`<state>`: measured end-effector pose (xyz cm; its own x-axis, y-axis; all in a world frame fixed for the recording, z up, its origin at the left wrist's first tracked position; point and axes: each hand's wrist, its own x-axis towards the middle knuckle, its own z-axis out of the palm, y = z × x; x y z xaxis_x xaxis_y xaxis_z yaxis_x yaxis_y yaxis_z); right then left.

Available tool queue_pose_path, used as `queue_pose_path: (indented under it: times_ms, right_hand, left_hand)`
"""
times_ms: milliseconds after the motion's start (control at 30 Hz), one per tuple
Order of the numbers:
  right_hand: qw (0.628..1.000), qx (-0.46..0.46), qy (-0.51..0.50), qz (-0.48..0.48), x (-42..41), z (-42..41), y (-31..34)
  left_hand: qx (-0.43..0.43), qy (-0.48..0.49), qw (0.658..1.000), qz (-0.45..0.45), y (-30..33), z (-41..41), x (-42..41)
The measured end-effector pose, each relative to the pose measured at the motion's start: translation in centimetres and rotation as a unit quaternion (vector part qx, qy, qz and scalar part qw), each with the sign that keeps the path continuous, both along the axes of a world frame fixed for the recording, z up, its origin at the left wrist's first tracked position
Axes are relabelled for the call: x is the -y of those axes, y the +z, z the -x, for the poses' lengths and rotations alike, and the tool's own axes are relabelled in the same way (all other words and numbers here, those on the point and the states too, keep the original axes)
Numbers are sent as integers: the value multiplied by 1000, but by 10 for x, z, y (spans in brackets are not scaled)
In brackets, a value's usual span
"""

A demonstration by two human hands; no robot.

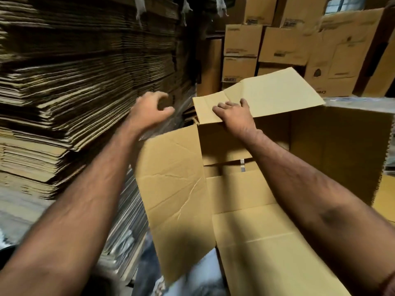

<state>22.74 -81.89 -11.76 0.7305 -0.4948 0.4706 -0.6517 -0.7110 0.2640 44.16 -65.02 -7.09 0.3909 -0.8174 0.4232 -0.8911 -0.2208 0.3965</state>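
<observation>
both of my forearms reach out from the bottom of the view over a cardboard box [331,142] that stands open just in front of me, beside the tall stack of flattened cartons [74,92] on my left. the box's near flap [267,253] hangs toward me and its left flap [175,178], creased in a few places, splays out to the side.

my right grip [233,116] is clamped on the far flap [277,90], right at the fold where it meets the back wall, with the fingers lying over the top of the card. that flap tilts up and away from me. my left grip [151,112] is off the box, in the air near the edge of the flattened stack. its fingers are loosely curled and, as far as the blur lets me see, they close on nothing.

as i judge it, the box is already squared up into shape. the bottom flaps [235,189] are folded in and lie flat, though a gap shows between two of them, with a short shiny strip [242,165] in it that may be tape. nothing lies inside. all the top flaps are still open, so filling and closing, if that is the aim, are yet to come.

behind the box, made-up cartons [241,41] with printed labels are piled against the back.
</observation>
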Motion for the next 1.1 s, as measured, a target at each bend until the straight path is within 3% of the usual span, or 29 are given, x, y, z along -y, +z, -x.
queue_pose_path:
  times_ms: [100,233,333,467,633,733,800,1100]
  right_hand:
    - [1000,9,5,4,1,5,0]
    - [1000,21,12,3,-1,20,1]
    - [995,81,33,42,-5,37,-13]
    - [964,262,2,48,-18,65,-79]
    - [969,185,-68,-145,-27,61,-146]
    - [955,110,-80,-264,-16,52,-168]
    - [940,106,-95,-311,-9,46,-177]
    - [937,189,-118,-267,6,9,-166]
  left_hand:
    - [127,-59,982,-124,2,68,35]
    - [145,-30,967,-209,-18,104,74]
    - [197,-15,959,-203,-16,112,83]
    - [238,-15,951,-197,-14,116,81]
    - [240,-18,960,-147,-11,120,76]
    - [220,-18,966,-136,-3,124,71]
    - [209,-24,969,-131,4,124,67]
    - [169,-34,976,-133,30,127,45]
